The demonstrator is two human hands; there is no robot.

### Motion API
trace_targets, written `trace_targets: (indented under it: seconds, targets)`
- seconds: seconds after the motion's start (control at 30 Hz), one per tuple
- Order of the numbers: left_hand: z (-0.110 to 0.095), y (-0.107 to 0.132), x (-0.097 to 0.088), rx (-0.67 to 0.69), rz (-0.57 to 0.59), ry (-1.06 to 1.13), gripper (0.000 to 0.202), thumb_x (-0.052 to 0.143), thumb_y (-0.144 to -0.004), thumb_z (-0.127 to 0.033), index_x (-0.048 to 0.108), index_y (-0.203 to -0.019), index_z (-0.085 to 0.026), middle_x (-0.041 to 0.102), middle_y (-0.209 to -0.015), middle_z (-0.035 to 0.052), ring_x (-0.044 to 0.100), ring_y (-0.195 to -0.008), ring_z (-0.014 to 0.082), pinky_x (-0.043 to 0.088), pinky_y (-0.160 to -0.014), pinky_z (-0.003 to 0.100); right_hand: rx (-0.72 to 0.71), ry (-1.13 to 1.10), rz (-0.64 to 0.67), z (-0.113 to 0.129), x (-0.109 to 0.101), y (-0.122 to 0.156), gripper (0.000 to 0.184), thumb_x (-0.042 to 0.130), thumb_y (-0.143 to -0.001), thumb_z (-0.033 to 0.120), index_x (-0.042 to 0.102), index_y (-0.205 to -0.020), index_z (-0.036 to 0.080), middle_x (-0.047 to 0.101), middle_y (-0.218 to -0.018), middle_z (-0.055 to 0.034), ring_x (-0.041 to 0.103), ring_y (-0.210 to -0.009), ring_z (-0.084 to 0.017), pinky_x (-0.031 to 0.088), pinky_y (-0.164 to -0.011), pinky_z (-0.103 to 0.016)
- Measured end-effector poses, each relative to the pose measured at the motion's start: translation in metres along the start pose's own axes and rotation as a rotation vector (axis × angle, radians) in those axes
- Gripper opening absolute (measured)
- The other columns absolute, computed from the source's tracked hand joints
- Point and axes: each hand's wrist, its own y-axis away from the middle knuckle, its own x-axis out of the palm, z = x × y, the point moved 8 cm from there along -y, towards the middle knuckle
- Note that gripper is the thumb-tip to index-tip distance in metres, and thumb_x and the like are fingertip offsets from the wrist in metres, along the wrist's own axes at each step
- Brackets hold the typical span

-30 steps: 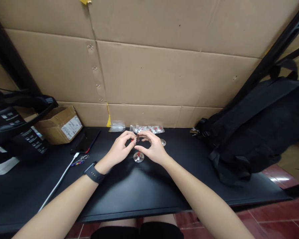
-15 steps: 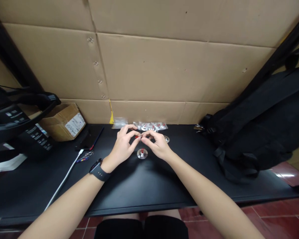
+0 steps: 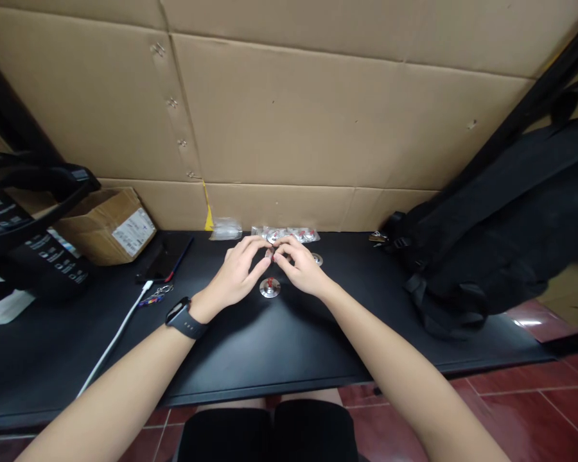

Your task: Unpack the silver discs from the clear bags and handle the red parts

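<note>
My left hand (image 3: 238,273) and my right hand (image 3: 301,269) meet above the black desk (image 3: 270,346), fingertips pinched together on a tiny part (image 3: 270,254) with a hint of red that I cannot make out. Just below them a small silver disc with a red centre (image 3: 270,288) lies on the desk. A second silver disc (image 3: 316,259) sits right of my right hand. Behind the hands lies a clear bag of silver and red parts (image 3: 289,235). A dark watch (image 3: 185,319) is on my left wrist.
A black backpack (image 3: 501,237) leans at the right. A cardboard box (image 3: 103,224), a dark phone (image 3: 166,255), a white cable (image 3: 115,337) with keys (image 3: 155,296) and a black bag (image 3: 24,237) lie at the left. A cardboard wall (image 3: 318,128) stands behind; a small clear bag (image 3: 225,229) is at its foot.
Both hands stayed together at the same spot, fingers closing tighter on the small part. The camera tilted a little, shifting the scene upward in view.
</note>
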Motion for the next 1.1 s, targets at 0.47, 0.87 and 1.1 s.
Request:
trace_targets:
  seconds: [0.47, 0.87, 1.1]
  targets:
    - [0.019, 0.002, 0.01, 0.008, 0.121, -0.114, 0.047, 0.054, -0.096, -0.037, 0.047, -0.142, -0.031, 0.052, -0.144, 0.0092, 0.049, -0.129, 0.031, 0.04, -0.103, 0.048, -0.015, 0.15, 0.01, -0.01, -0.019, -0.004, 0.023, 0.054, -0.097, 0.028, 0.066, -0.08, 0.02, 0.06, -0.119, -0.0096, 0.057, -0.114, -0.023, 0.049, -0.096, -0.039]
    - [0.107, 0.001, 0.006, -0.227, 0.135, -0.246, 0.038, 0.043, -0.091, -0.022, 0.068, -0.118, -0.029, 0.069, -0.127, 0.0071, 0.057, -0.117, 0.0313, 0.041, -0.095, 0.047, 0.021, 0.382, 0.203, -0.053, -0.037, -0.005, 0.021, 0.054, -0.094, 0.019, 0.067, -0.077, 0.017, 0.066, -0.078, -0.0037, 0.059, -0.073, -0.017, 0.045, -0.074, -0.029]
    - [0.108, 0.001, 0.005, -0.141, 0.153, -0.302, 0.041, 0.043, -0.085, -0.013, 0.074, -0.105, -0.03, 0.075, -0.115, 0.0058, 0.062, -0.116, 0.0271, 0.036, -0.091, 0.041, 0.261, 0.371, 0.357, -0.105, -0.069, 0.014, 0.036, 0.083, -0.066, 0.019, 0.073, -0.101, 0.019, 0.072, -0.099, -0.0049, 0.066, -0.087, -0.019, 0.049, -0.08, -0.029]
